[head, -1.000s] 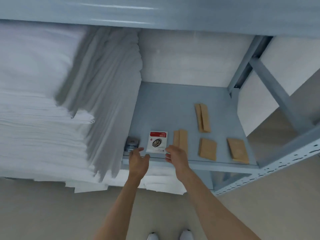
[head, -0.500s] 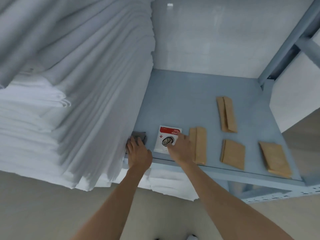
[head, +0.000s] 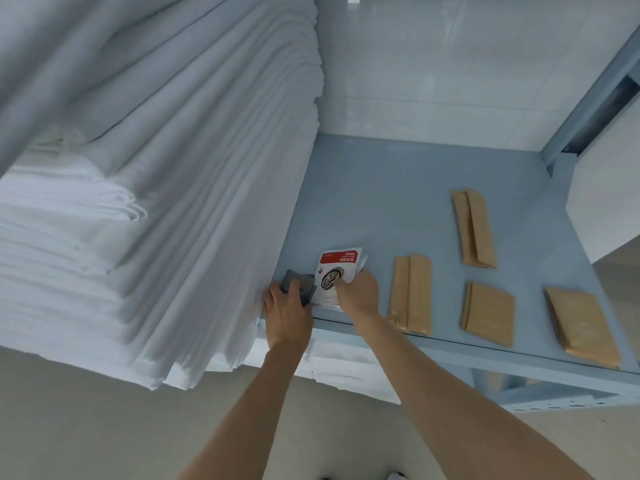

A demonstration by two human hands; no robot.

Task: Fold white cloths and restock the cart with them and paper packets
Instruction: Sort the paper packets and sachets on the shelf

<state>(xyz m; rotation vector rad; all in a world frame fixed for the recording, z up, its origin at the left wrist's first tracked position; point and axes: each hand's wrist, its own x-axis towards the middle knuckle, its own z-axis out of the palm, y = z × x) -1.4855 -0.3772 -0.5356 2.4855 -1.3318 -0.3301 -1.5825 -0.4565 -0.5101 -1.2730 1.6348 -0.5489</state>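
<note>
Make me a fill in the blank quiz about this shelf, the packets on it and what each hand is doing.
1. The right hand grips the white packet with the ____ band on top.
2. The left hand holds a small ____ packet.
3. ____ brown paper packets lie on the blue shelf.
4. The stack of white cloths fills the shelf's ____ side.

Missing words: red; grey; four; left
</note>
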